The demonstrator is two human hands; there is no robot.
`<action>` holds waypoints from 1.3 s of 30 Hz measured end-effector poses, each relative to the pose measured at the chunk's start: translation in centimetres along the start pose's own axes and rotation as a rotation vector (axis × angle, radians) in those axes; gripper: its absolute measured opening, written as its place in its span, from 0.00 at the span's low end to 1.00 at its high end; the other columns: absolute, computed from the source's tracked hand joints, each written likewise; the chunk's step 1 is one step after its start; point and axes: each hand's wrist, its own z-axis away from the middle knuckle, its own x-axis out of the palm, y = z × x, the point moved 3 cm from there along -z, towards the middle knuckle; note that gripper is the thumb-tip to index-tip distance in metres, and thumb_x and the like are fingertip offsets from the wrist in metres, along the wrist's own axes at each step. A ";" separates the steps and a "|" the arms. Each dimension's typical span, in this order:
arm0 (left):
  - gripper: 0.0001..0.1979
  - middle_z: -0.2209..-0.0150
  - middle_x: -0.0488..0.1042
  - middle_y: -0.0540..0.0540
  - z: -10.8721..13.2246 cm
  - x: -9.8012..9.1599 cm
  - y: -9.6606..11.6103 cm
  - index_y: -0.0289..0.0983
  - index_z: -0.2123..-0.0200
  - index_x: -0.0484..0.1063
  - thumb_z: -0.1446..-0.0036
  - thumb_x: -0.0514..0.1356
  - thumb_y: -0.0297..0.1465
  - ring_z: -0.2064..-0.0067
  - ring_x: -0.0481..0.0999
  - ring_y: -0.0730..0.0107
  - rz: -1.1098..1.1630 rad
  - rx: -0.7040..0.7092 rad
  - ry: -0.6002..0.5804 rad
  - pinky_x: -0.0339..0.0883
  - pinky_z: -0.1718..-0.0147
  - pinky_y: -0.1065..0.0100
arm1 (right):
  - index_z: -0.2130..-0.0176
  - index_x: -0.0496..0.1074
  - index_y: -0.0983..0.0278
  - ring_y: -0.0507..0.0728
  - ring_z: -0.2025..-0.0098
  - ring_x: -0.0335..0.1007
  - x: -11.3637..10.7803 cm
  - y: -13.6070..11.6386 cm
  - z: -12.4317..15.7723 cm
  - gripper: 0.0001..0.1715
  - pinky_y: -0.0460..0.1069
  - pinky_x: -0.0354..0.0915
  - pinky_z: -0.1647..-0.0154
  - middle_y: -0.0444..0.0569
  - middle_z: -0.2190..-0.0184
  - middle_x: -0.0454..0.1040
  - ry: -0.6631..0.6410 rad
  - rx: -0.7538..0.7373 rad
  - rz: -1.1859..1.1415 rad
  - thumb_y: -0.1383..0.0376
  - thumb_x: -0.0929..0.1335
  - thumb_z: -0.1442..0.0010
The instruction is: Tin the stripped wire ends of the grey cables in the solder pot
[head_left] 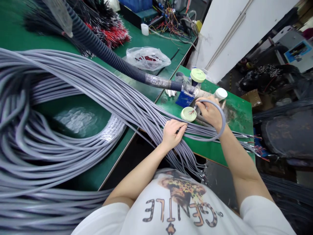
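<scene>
My right hand point(209, 112) pinches a grey cable point(223, 119) close to its stripped end. The cable bends in a loop around the hand and wrist. Its thin coloured wires point(192, 112) fan out over a pale green round lid point(187, 117), and whether they touch it I cannot tell. To the left, my left hand point(172, 133) lies curled over a thick bundle of grey cables point(137, 107), its thumb and fingertips near the lid's front edge. More stripped cable ends point(259, 148) stick out past the right edge of the green table.
A corrugated hose point(117, 62) slants across to a nozzle beside a blue box point(185, 98). Nearby stand a jar with a pale green lid point(198, 75) and a white-capped container point(220, 94). Large cable coils point(61, 156) fill the left; a plastic bag point(148, 58) lies behind.
</scene>
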 end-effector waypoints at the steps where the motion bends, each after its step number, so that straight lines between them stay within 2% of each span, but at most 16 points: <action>1: 0.10 0.65 0.80 0.46 0.0 0.0 0.0 0.39 0.62 0.76 0.38 0.55 0.34 0.62 0.73 0.66 -0.001 -0.006 -0.002 0.60 0.59 0.62 | 0.61 0.75 0.59 0.61 0.59 0.68 0.2 0.0 -0.1 0.16 0.56 0.54 0.56 0.48 0.62 0.78 -0.013 -0.004 0.009 0.57 0.61 0.34; 8: 0.10 0.66 0.80 0.46 -0.1 -0.1 0.1 0.39 0.62 0.76 0.38 0.55 0.33 0.63 0.73 0.67 0.001 -0.002 -0.005 0.59 0.60 0.62 | 0.60 0.74 0.59 0.61 0.60 0.67 1.4 0.2 -0.6 0.17 0.55 0.53 0.57 0.48 0.65 0.78 -0.045 -0.032 0.074 0.57 0.60 0.34; 21: 0.10 0.66 0.80 0.46 -0.3 -0.2 0.3 0.39 0.62 0.76 0.38 0.55 0.33 0.63 0.73 0.67 0.015 0.002 -0.002 0.59 0.61 0.63 | 0.61 0.75 0.60 0.62 0.61 0.66 2.1 0.0 -0.9 0.15 0.56 0.53 0.58 0.50 0.67 0.76 -0.081 -0.017 0.090 0.58 0.62 0.35; 24: 0.09 0.67 0.80 0.46 -0.3 -0.2 0.2 0.38 0.62 0.76 0.38 0.56 0.33 0.63 0.73 0.67 0.010 0.013 0.004 0.59 0.61 0.63 | 0.61 0.75 0.60 0.61 0.61 0.67 1.6 -0.2 -0.9 0.15 0.56 0.54 0.58 0.49 0.67 0.76 -0.063 -0.025 0.089 0.58 0.61 0.35; 27: 0.09 0.66 0.80 0.47 -0.2 -0.1 0.1 0.38 0.62 0.76 0.39 0.56 0.32 0.63 0.73 0.67 0.001 0.015 0.003 0.59 0.60 0.63 | 0.61 0.75 0.60 0.61 0.61 0.67 0.0 0.2 -0.8 0.17 0.56 0.55 0.57 0.49 0.67 0.76 -0.026 -0.016 0.090 0.58 0.60 0.34; 30: 0.09 0.66 0.80 0.46 -0.1 0.0 0.0 0.38 0.62 0.76 0.38 0.56 0.33 0.62 0.73 0.67 -0.010 0.003 -0.006 0.60 0.59 0.63 | 0.61 0.75 0.61 0.61 0.62 0.66 -2.1 1.7 -0.3 0.17 0.55 0.55 0.58 0.50 0.67 0.76 0.011 0.042 0.142 0.58 0.60 0.35; 33: 0.09 0.65 0.80 0.46 -0.1 -0.1 0.1 0.38 0.62 0.76 0.39 0.56 0.32 0.62 0.74 0.67 -0.016 0.003 -0.004 0.61 0.58 0.62 | 0.60 0.75 0.61 0.61 0.62 0.66 -3.5 4.4 0.7 0.17 0.54 0.54 0.58 0.51 0.66 0.75 0.049 0.122 0.219 0.58 0.60 0.35; 36: 0.08 0.65 0.80 0.47 0.0 -0.1 0.1 0.38 0.62 0.76 0.39 0.57 0.31 0.62 0.74 0.67 -0.015 0.015 0.001 0.61 0.58 0.63 | 0.60 0.75 0.61 0.61 0.61 0.66 -3.5 7.3 1.7 0.18 0.54 0.54 0.59 0.52 0.66 0.75 0.061 0.200 0.284 0.58 0.60 0.35; 39: 0.07 0.64 0.80 0.47 0.0 0.0 0.0 0.38 0.62 0.76 0.40 0.58 0.31 0.61 0.74 0.67 -0.015 0.010 0.002 0.61 0.58 0.63 | 0.59 0.75 0.61 0.62 0.61 0.66 -2.6 9.6 2.3 0.17 0.53 0.53 0.60 0.53 0.67 0.75 0.033 0.251 0.310 0.58 0.60 0.36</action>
